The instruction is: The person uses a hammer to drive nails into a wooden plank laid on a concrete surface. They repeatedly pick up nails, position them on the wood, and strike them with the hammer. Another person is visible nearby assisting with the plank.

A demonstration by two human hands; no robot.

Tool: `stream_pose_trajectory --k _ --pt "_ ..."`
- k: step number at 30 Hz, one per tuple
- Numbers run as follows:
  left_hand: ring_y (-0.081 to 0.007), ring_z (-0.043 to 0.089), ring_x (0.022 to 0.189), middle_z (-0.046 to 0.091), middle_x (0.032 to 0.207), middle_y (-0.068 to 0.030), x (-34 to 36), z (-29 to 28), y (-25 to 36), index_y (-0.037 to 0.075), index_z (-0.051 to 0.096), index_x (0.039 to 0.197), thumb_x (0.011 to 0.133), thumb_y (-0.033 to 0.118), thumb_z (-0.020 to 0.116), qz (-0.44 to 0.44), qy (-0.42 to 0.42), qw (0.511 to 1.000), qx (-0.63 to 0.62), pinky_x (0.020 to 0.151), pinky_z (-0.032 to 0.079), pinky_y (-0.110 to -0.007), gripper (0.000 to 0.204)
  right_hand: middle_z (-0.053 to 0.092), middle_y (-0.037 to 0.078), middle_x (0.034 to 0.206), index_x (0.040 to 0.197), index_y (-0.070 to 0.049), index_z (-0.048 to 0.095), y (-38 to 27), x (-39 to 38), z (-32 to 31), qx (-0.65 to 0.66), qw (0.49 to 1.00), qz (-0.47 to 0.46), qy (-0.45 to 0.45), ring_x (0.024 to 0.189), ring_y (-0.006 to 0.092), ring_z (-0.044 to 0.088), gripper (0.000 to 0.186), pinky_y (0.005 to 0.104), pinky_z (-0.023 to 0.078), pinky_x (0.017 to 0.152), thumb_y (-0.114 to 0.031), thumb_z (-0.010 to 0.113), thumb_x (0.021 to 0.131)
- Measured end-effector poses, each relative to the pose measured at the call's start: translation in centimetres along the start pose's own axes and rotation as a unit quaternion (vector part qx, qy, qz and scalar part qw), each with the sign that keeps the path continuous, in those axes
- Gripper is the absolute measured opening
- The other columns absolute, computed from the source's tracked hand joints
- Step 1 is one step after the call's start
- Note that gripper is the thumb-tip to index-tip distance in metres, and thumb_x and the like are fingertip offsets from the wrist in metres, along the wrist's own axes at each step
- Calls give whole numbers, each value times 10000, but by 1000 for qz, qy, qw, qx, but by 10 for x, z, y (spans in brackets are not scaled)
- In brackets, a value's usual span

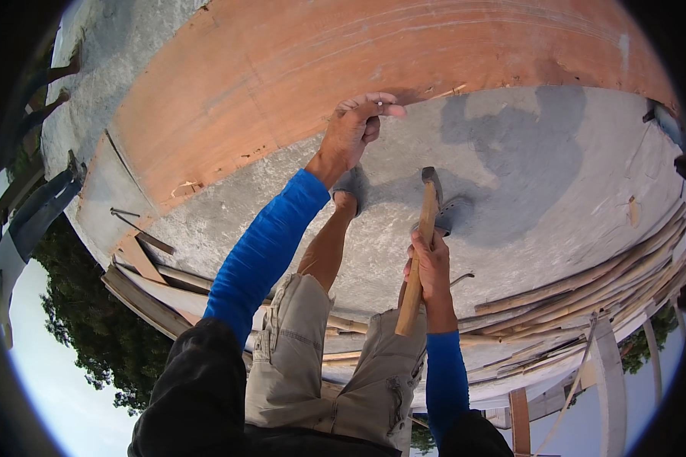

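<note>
My left hand (351, 131) hovers over the near edge of an orange-brown plywood sheet (305, 68). Its thumb and forefinger pinch a small thing with a pale round end (379, 103), which looks like a nail; most of it is hidden by the fingers. Lower and to the right, my right hand (432, 266) is closed round the wooden handle of a hammer (428, 215). The dark hammer head points away from me, above the grey concrete surface (381, 251). Both hands are apart from the sheet, as far as I can tell.
My feet stand on the concrete between my hands. Long wooden poles (579, 289) lie along the near right edge. Boards (149, 297) and a bent metal bar (141, 230) lie at the left. Other people's legs (42, 206) show at the far left. Trees and sky appear beyond the edge.
</note>
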State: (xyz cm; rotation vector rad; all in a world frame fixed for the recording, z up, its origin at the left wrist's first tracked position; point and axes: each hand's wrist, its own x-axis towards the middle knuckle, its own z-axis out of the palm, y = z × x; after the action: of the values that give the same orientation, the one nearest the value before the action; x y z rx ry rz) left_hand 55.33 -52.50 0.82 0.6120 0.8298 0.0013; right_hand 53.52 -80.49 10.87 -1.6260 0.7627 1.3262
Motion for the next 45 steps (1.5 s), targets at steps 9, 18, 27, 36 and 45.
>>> stream_pose_trajectory --k 9,18,27,36,45 --pt "-86 671 895 787 929 -32 39 -7 -7 53 830 1084 998 261 789 208 26 900 381 852 551 -283 229 580 -7 767 1079 -86 607 9 37 -30 -84 996 1 -17 472 102 568 364 272 471 403 -416 743 1006" --pt "-103 706 864 796 953 -18 65 -2 -21 18 798 1068 978 136 784 290 12 863 414 801 578 -273 149 553 19 781 1126 -32 595 34 60 -92 -94 995 -6 27 510 118 549 391 289 498 419 -363 753 993" --pt "-186 736 850 794 966 -86 66 -12 -33 26 788 1046 966 171 795 370 49 796 478 798 579 -307 166 549 2 748 1091 -53 583 3 49 -99 -139 985 -99 36 476 80 530 311 263 465 408 -333 706 1033" --pt "-320 734 872 771 1014 -108 62 -17 -41 57 780 1068 955 138 772 474 42 710 519 802 593 -361 139 668 80 853 1254 6 539 -97 34 -35 -182 921 -343 -19 672 144 703 327 287 592 607 -150 698 1014" --pt "-353 726 909 756 1042 -125 63 -22 -51 76 755 1123 950 103 758 489 29 683 541 792 588 -426 175 674 167 769 1239 8 531 -114 76 0 -360 785 -501 58 675 282 740 363 393 558 592 -197 725 1010"
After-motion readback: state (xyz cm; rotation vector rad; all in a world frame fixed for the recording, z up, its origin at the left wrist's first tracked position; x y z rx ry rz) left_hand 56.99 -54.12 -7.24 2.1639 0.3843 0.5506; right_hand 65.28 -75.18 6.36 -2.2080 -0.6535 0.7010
